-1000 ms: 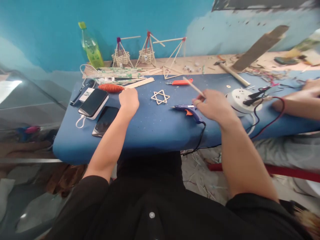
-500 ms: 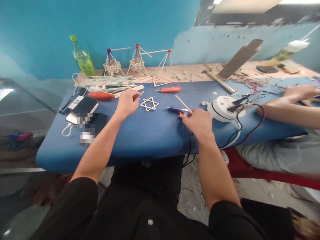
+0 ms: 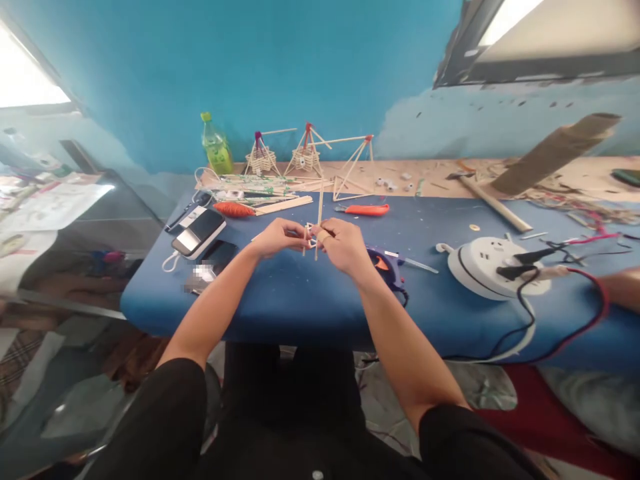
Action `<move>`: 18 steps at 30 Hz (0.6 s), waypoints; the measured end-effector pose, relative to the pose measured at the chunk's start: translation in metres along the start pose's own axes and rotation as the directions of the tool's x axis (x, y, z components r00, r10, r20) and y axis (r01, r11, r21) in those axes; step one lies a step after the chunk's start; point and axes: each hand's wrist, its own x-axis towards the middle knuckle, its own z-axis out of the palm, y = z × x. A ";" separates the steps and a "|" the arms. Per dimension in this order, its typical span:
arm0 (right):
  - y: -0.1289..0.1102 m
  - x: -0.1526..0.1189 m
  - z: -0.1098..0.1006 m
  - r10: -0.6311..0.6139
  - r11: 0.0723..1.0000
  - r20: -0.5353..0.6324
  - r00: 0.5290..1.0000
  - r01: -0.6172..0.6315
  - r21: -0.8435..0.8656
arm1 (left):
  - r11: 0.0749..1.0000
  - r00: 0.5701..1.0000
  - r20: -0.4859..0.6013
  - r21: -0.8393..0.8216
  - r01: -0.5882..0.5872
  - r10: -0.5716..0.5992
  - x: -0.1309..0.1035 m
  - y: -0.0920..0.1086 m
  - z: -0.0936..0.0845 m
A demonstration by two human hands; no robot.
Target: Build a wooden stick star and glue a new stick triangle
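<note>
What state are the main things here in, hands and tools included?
Left hand: pinching stick frame
Right hand: closed on long stick
Bottle: capped, partly full, standing
Thread: wound into a bundle
Cutter: lying flat
Hammer: lying down
Glue gun: lying down, partly hidden
Socket block: black plugs inserted
Purple-topped frame: standing

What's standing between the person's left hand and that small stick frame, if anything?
Nothing visible: the left hand holds the small stick frame. The right hand, with a long stick, is at its other side; the glue gun lies aside.
</note>
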 end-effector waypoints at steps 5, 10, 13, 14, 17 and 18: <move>0.013 0.004 0.022 0.028 0.985 -0.006 1.000 -0.027 0.170 | 0.999 0.996 0.080 0.009 0.047 -0.047 -0.002 -0.012 0.000; 0.023 -0.002 0.021 -0.005 0.974 0.001 1.000 0.005 0.227 | 0.998 0.991 0.119 0.028 0.056 -0.059 -0.004 -0.019 -0.003; 0.031 0.001 0.020 -0.087 0.958 -0.009 0.996 0.087 0.272 | 0.998 0.992 0.119 0.058 0.032 -0.039 -0.003 -0.019 -0.002; 0.033 0.002 0.019 -0.105 0.950 -0.009 0.994 0.103 0.296 | 0.998 0.992 0.120 0.065 0.022 -0.030 -0.003 -0.019 -0.001; 0.036 0.004 0.019 -0.133 0.926 0.003 0.991 0.123 0.356 | 0.995 0.993 0.118 0.093 -0.021 0.009 -0.002 -0.019 0.000; 0.036 0.004 0.019 -0.144 0.922 0.006 0.990 0.132 0.364 | 0.993 0.993 0.114 0.111 -0.039 0.026 -0.002 -0.019 0.000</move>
